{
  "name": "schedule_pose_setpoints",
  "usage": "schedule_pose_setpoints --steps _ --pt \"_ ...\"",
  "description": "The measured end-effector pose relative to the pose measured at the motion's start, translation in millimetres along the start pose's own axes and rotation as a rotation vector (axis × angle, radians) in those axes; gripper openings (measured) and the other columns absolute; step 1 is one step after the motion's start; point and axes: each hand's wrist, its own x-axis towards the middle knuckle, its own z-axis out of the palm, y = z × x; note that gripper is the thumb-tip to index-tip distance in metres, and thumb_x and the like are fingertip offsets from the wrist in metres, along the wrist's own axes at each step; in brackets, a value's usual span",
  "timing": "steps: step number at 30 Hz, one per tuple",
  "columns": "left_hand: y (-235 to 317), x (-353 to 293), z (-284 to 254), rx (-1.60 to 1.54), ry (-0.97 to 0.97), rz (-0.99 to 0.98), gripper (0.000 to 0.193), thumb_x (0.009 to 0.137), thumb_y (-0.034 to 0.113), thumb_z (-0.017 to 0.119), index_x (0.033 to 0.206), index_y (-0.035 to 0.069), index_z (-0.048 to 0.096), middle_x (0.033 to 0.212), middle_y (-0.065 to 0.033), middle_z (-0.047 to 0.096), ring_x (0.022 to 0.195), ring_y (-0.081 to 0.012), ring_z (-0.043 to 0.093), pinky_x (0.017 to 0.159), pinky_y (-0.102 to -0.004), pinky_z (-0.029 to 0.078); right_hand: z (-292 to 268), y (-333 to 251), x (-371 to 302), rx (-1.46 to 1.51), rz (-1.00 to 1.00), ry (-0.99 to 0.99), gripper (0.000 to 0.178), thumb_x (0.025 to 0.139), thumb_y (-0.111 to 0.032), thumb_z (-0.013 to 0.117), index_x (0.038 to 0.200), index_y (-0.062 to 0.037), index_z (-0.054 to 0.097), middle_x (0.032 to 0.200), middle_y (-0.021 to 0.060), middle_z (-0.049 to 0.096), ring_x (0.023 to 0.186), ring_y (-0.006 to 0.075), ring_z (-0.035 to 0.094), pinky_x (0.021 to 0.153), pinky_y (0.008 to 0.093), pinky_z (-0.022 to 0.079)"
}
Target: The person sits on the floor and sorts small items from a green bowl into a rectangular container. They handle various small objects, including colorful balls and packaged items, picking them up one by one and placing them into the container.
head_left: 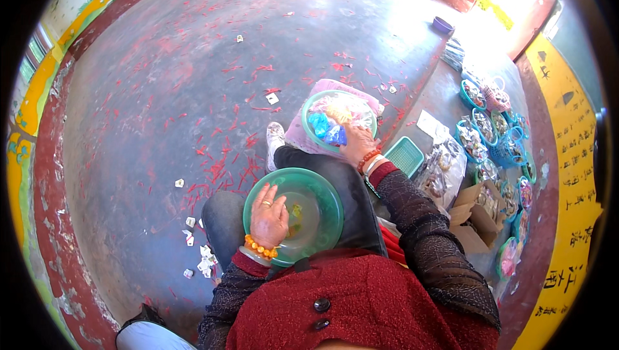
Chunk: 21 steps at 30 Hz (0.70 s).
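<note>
On my lap rests a round translucent green basin (pixel 322 221) with a few small yellow-green pieces (pixel 295 220) at its bottom. My left hand (pixel 269 220) is over the basin's left side, fingers stretched out and nothing visible in them. Ahead, a second, pale green basin (pixel 307 125) holds clear plastic bags of small items, among them a bright blue bag (pixel 318 123), a darker blue one (pixel 335 135) and a beige bundle (pixel 339 112). Into its right side reaches my right hand (pixel 358 145), beside the darker blue bag. Its fingertips are hard to make out among the bags.
A pink cloth (pixel 298 136) lies under the far basin. To the right are a green rectangular basket (pixel 405 156), an open cardboard box (pixel 476 218), plastic bags (pixel 443 170) and several filled baskets (pixel 508 147) along the wall. Red scraps and white bits litter the floor.
</note>
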Motion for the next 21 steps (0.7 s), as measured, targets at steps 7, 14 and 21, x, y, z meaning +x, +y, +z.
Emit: schedule_pose_setpoints --steps 7,14,21 --pt "0.9 -0.9 0.6 -0.022 0.002 0.001 0.022 0.077 0.005 0.059 0.097 -0.003 0.064 0.114 -0.0241 0.057 0.116 -0.0398 0.049 0.098 -0.0438 0.040 3.3 42.4 11.5 0.324 -0.035 0.236 0.065 0.067 -0.023 0.068 0.125 0.0002 0.050 0.111 0.0170 0.059 0.108 0.0296 0.056 0.094 0.0349 0.043" --pt "0.6 -0.7 -0.9 -0.144 0.047 -0.027 0.021 0.077 0.003 0.060 0.096 -0.003 0.064 0.112 -0.0232 0.059 0.113 -0.0394 0.051 0.095 -0.0426 0.042 -31.7 39.9 -17.1 1.842 0.060 -0.109 0.056 0.076 -0.011 0.061 0.128 0.0021 0.047 0.120 0.0122 0.058 0.106 0.0200 0.057 0.093 0.0307 0.044" --pt "2.6 -4.3 0.0 -1.037 -0.138 -0.480 0.043 0.088 0.019 0.057 0.125 0.000 0.048 0.129 -0.0138 0.050 0.113 -0.0251 0.053 0.094 -0.0360 0.043 -9.5 -17.7 -62.7 2.288 -0.071 -0.587 0.055 0.082 -0.017 0.060 0.130 0.0025 0.040 0.127 0.0204 0.051 0.108 0.0298 0.057 0.086 0.0387 0.050"
